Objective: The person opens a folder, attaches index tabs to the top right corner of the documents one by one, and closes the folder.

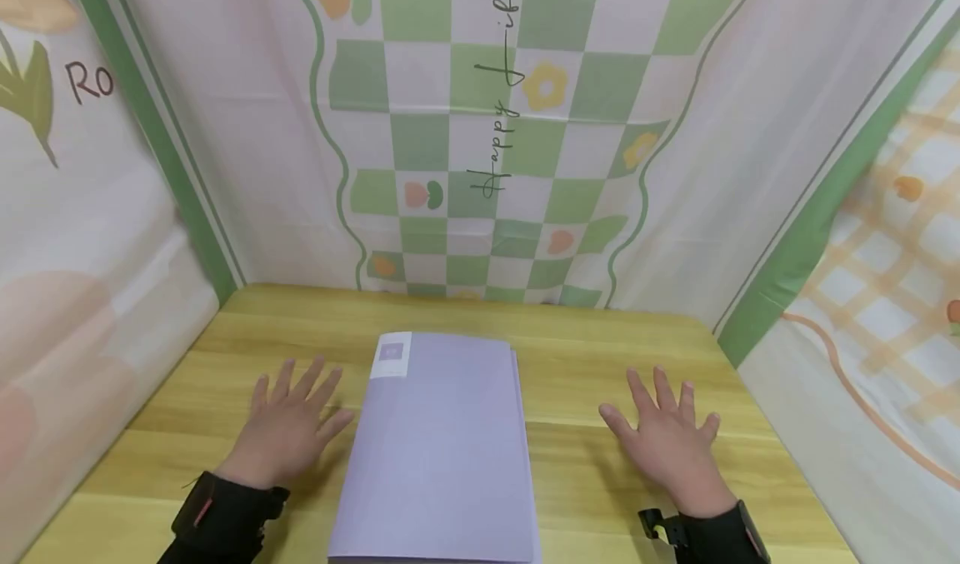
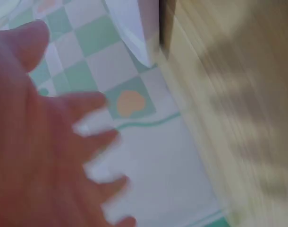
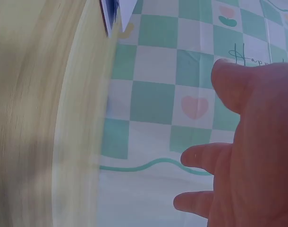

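Lilac folder flat on bench — long axis running away from the person, left hand and right hand flanking it — fingers spread, holding nothing.

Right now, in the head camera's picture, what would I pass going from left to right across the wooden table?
left hand → lilac folder → right hand, all on the wooden table, both hands spread flat and apart from the folder.

One lilac folder, two hands, one wooden table.
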`<state>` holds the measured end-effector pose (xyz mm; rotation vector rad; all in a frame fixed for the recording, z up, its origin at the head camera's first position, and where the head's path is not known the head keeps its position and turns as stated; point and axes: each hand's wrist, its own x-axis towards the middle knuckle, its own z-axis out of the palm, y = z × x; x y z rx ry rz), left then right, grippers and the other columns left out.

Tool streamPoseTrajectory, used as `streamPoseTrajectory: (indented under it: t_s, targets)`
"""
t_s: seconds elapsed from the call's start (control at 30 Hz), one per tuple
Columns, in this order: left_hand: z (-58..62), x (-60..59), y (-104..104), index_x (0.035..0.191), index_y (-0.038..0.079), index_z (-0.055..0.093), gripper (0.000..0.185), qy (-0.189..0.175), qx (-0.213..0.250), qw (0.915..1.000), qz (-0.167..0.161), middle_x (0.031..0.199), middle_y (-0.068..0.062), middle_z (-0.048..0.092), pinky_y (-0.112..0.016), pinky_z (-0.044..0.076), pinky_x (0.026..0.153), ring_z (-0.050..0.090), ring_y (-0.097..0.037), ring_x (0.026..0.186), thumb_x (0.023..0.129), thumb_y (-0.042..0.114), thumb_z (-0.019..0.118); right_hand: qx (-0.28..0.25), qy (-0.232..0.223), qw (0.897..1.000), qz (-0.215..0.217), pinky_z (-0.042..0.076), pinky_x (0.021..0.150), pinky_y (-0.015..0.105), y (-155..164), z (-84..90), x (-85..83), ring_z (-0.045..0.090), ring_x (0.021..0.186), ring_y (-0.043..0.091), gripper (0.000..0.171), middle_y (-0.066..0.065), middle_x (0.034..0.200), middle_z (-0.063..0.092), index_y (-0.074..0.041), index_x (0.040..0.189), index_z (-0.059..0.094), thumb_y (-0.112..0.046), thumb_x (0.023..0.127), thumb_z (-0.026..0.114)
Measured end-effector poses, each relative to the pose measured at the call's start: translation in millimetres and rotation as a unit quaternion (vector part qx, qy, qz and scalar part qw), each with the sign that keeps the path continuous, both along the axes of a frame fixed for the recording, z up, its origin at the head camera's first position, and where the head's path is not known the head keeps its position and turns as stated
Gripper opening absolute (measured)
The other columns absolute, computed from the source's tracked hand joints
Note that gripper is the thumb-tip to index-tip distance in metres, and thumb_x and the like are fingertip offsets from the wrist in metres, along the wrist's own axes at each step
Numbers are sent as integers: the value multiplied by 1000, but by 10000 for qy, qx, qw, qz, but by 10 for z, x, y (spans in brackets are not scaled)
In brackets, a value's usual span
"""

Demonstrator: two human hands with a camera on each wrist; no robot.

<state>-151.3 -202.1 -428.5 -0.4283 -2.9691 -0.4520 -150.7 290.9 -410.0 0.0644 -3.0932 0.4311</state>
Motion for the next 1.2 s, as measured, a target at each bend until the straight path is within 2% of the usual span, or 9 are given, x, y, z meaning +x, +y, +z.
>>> streamPoseTrajectory:
  t_s: [0.1, 0.23, 0.33, 0.43, 0.6, 0.73, 0.83, 1.0, 1.2]
  targets:
    - [33, -34, 86, 155, 8, 35, 66, 781, 170, 9946, -667, 161, -17, 23, -68, 8, 109, 12, -47, 145, 103, 47, 49, 31, 28, 10000, 2, -9, 87, 85, -6, 9, -1, -8, 134, 66, 89, 36, 157, 5, -3, 157, 23, -70, 98, 30]
    - [65, 6, 297, 156, 8, 30, 70, 1838, 286, 9712, -1489, 163, -17, 14, -62, 8, 113, 9, -43, 147, 101, 44, 52, 50, 82, 10000, 2, -11, 90, 84, -10, 21, 9, -8, 135, 65, 89, 36, 156, 6, -2, 156, 25, -69, 98, 31]
    - [55, 129, 500, 156, 12, 32, 73, 2175, -84, 9595, -1787, 164, -17, 11, -64, 10, 111, 8, -45, 146, 97, 50, 52, 50, 117, 9999, 16, -10, 91, 83, -17, 29, 14, -7, 136, 64, 89, 37, 156, 7, -1, 156, 26, -70, 98, 32]
    - [-6, 308, 705, 157, 18, 33, 78, 1930, -594, 9604, -1920, 164, -17, 11, -70, 14, 108, 9, -49, 145, 94, 58, 54, 52, 149, 9999, 36, -10, 91, 83, -26, 33, 17, -8, 136, 64, 90, 37, 156, 7, -1, 156, 25, -70, 98, 32]
    - [-122, 574, 977, 155, 21, 37, 84, 713, -1076, 9688, -2117, 162, -19, 19, -73, 18, 104, 16, -54, 141, 88, 66, 59, 44, 235, 9997, 73, -10, 92, 82, -53, 29, 27, -9, 137, 62, 90, 36, 156, 7, -2, 157, 21, -69, 98, 35]
    - [-173, 651, 1105, 149, 22, 49, 77, -91, -1391, 9667, -2148, 157, -18, 32, -72, 26, 101, 26, -52, 139, 85, 63, 65, 64, 259, 9996, 109, -8, 93, 82, -84, 9, 40, -8, 137, 62, 91, 36, 157, 8, -3, 158, 20, -69, 97, 36]
    - [-189, 653, 1159, 142, 26, 57, 68, -331, -1547, 9624, -2207, 151, -13, 43, -70, 33, 98, 36, -49, 135, 83, 58, 69, 65, 194, 9997, 135, -8, 93, 82, -97, 0, 49, -8, 138, 62, 92, 35, 157, 8, -4, 158, 20, -70, 97, 35]
    - [-164, 640, 1218, 133, 28, 64, 58, -404, -1720, 9553, -2370, 142, -6, 54, -64, 43, 92, 48, -46, 126, 82, 54, 73, 62, 147, 9997, 165, -7, 94, 82, -108, -2, 61, -6, 138, 62, 92, 36, 156, 9, -3, 157, 21, -71, 96, 35]
    - [-155, 631, 1228, 128, 27, 69, 54, -661, -1653, 9547, -2383, 136, -3, 59, -62, 47, 88, 53, -45, 121, 80, 51, 77, 41, 112, 9996, 265, -6, 94, 82, -148, -16, 75, -3, 137, 63, 92, 36, 156, 11, -3, 157, 25, -71, 96, 38]
